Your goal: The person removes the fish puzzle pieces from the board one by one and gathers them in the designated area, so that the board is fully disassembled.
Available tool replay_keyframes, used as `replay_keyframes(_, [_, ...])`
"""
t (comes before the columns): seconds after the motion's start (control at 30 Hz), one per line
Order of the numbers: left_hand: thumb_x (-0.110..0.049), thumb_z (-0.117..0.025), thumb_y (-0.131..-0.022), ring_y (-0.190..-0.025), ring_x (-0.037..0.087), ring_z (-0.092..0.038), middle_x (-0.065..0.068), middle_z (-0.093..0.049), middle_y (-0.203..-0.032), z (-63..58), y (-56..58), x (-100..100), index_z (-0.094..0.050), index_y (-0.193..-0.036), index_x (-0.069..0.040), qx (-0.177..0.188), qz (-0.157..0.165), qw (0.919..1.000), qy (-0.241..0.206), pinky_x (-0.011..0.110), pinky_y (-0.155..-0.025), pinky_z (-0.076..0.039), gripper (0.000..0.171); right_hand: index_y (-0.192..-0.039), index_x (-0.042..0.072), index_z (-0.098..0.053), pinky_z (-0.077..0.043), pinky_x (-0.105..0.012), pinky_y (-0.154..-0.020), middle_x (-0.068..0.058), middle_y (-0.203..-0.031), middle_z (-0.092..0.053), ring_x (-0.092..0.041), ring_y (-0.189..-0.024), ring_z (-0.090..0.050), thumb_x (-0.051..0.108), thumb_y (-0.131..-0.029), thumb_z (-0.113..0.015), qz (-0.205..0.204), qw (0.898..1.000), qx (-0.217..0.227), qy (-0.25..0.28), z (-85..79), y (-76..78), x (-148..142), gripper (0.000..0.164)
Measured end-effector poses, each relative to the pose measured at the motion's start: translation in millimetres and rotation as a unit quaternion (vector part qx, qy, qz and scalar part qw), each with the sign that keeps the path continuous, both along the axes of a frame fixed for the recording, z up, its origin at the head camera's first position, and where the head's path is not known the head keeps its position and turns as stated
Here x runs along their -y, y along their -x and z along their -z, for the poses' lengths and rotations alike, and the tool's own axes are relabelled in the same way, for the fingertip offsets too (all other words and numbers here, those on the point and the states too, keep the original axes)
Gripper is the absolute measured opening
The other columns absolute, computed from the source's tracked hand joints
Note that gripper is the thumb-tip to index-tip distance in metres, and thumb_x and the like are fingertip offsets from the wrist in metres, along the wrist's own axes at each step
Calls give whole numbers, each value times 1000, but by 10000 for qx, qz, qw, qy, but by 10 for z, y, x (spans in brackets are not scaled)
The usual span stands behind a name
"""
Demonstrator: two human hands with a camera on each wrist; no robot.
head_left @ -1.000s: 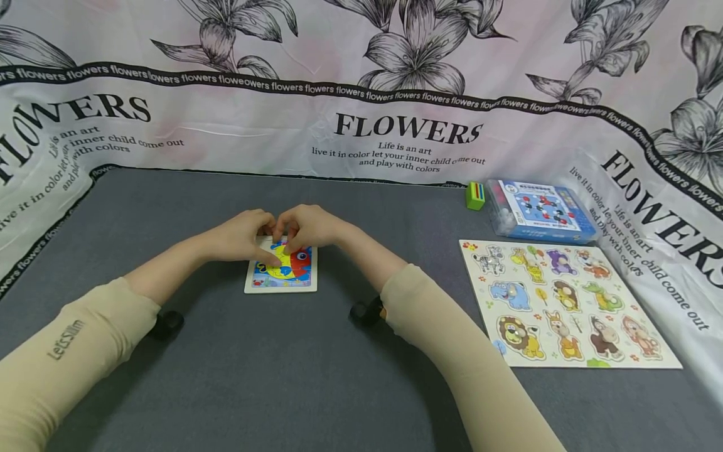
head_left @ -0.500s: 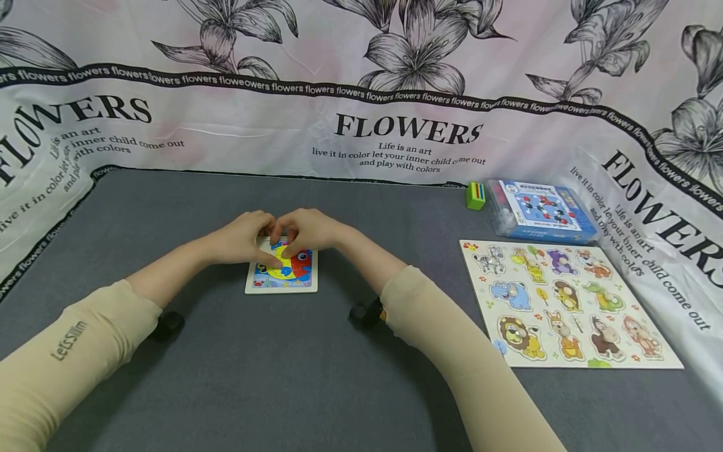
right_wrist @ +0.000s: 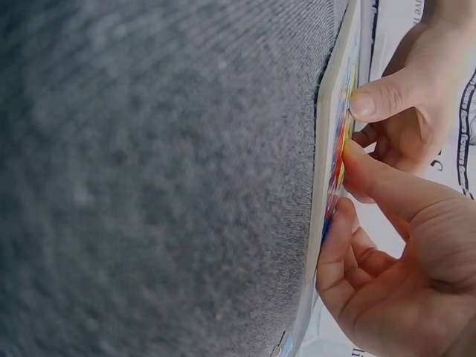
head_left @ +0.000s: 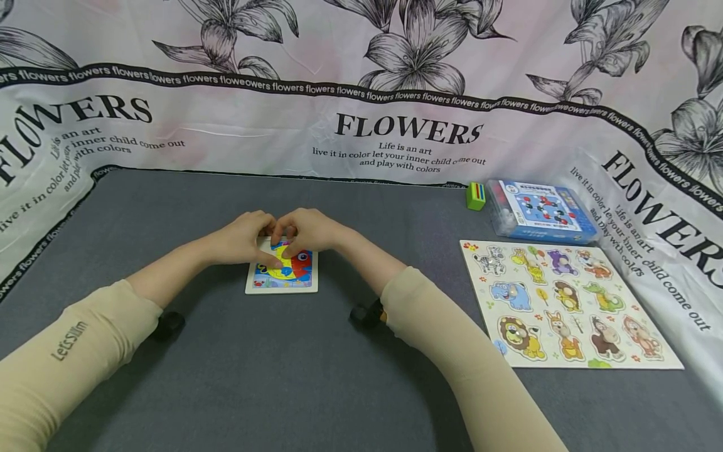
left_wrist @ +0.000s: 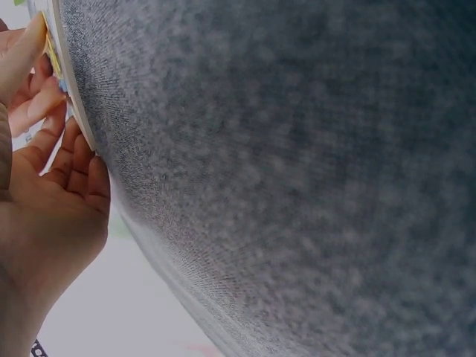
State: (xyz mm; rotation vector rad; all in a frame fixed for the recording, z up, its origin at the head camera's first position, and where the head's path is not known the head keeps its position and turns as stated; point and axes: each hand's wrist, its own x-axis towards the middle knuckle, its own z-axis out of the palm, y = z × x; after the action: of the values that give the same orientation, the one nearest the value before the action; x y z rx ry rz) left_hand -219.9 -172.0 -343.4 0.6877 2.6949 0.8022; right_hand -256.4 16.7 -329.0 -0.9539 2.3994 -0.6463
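Observation:
A small square fish puzzle (head_left: 285,285) lies flat on the grey cloth, its yellow and red fish on a blue ground inside a pale frame. My left hand (head_left: 240,238) comes from the left, thumb on the fish's yellow part, other fingers bent at the board's far side. From the right, my right hand (head_left: 313,227) sets its thumb on the fish near the red head, with its bent fingers close to the far edge. Both hands meet over the top and hide much of that part. In the right wrist view, the thumbs touch the board's face (right_wrist: 343,126).
On the right lies a large animal puzzle board (head_left: 542,321). Behind it are a blue plastic case (head_left: 545,212) and a green block with coloured stripes (head_left: 476,196). A flower-printed sheet (head_left: 248,125) rises along the back edge of the grey cloth (head_left: 282,376).
My right hand has shifted very slightly toward me over the fish since the first frame. The hands hardly move after that, and the puzzle stays in place.

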Motion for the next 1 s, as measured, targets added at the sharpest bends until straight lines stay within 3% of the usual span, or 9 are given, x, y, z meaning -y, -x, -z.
replay_keyframes(0.63, [-34,-85,-76,-104,27,-47,14,-57,-110,14,13,-12,-59,-109,-3,-23,22,10000,-8,37,-86,-39,52,-111,16,-67,-44,-20,-69,-5,-105,-61,-18,-94,-52,14,-86,-76,33,9999,-107,36,-20,-32,11,26])
replay_keyframes(1.0, [-35,-84,-77,-103,27,-45,14,-56,-108,1,20,-9,-59,-114,1,-19,15,10000,89,36,-85,-38,57,-112,14,-68,-48,-19,-72,-7,-101,-66,-18,-91,-57,3,-90,-67,88,9994,-183,292,-54,-25,-14,24])
